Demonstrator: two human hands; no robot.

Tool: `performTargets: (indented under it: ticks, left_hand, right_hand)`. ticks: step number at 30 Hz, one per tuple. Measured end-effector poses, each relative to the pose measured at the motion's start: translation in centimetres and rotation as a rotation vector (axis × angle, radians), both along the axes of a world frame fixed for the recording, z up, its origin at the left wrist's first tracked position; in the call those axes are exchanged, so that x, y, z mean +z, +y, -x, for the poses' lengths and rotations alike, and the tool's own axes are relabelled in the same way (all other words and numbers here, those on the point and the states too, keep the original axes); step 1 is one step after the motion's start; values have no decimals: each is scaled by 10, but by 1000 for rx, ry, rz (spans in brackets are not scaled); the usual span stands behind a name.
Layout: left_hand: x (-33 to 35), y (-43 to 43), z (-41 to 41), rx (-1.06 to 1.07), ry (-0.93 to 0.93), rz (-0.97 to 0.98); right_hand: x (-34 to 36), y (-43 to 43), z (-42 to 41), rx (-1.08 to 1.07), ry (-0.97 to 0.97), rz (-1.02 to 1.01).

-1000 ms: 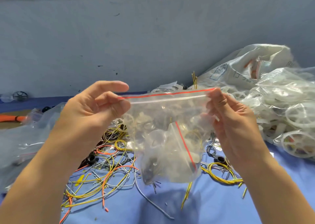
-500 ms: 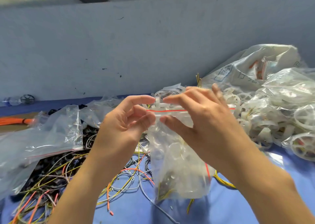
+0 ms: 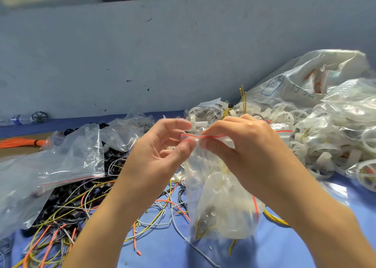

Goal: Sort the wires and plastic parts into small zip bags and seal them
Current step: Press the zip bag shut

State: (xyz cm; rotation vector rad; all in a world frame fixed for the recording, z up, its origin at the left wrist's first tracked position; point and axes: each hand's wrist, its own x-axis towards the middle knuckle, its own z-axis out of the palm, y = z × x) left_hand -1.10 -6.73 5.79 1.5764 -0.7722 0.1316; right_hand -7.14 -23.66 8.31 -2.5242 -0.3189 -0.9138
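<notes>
A small clear zip bag (image 3: 219, 202) with a red seal line hangs in front of me, filled with white plastic parts and a few yellow wires. My left hand (image 3: 158, 155) pinches the left end of its top strip between thumb and forefinger. My right hand (image 3: 250, 153) pinches the strip right beside it, thumb below and fingers over the top. Loose yellow, orange and grey wires (image 3: 85, 210) lie tangled on the blue table under the bag. White plastic wheels and clips (image 3: 289, 117) are heaped behind my right hand.
Empty clear zip bags (image 3: 50, 172) lie at the left over black parts. Filled bags and a large printed plastic sack (image 3: 317, 84) pile up at the right. An orange wire bundle (image 3: 18, 142) lies far left. A blue-grey wall (image 3: 162, 53) closes the back.
My hands moved from the bag's two top corners to its left end, now almost touching. The bag's mouth went from stretched wide to bunched, and the bag hangs lower.
</notes>
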Motion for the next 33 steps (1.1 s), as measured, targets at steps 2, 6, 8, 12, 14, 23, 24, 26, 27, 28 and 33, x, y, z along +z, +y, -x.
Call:
performTargets:
  ticks: [2, 6, 8, 12, 14, 23, 24, 26, 27, 28, 33]
  left_hand:
    - [-2, -1, -1, 16, 16, -29]
    - [-2, -1, -2, 22, 37, -58]
    - [-2, 0, -3, 22, 17, -91]
    - [-2, 3, -2, 46, -20, -115]
    - [-3, 4, -3, 60, -17, -96]
    - [-3, 5, -4, 34, 17, -94]
    - [-2, 5, -3, 15, -2, -102]
    - [-2, 3, 0, 6, -49, -110]
    - [-2, 3, 0, 24, -66, -110]
    - [-3, 2, 0, 46, -72, -106]
    - [-3, 1, 0, 88, -88, -76]
  right_hand:
    - [-1, 1, 0, -11, -27, 21]
    - [1, 1, 1, -30, -31, 67]
    - [1, 1, 1, -31, -28, 61]
    - [2, 0, 1, -18, -19, 41]
    - [2, -1, 1, -31, -16, 46]
    - [0, -2, 3, -57, -19, 64]
    - [0, -3, 3, -53, -17, 68]
    - [-1, -4, 3, -52, -8, 80]
    - [-1, -4, 2, -53, -1, 86]
    - [-1, -4, 2, -53, 6, 91]
    - [-2, -5, 1, -49, 10, 108]
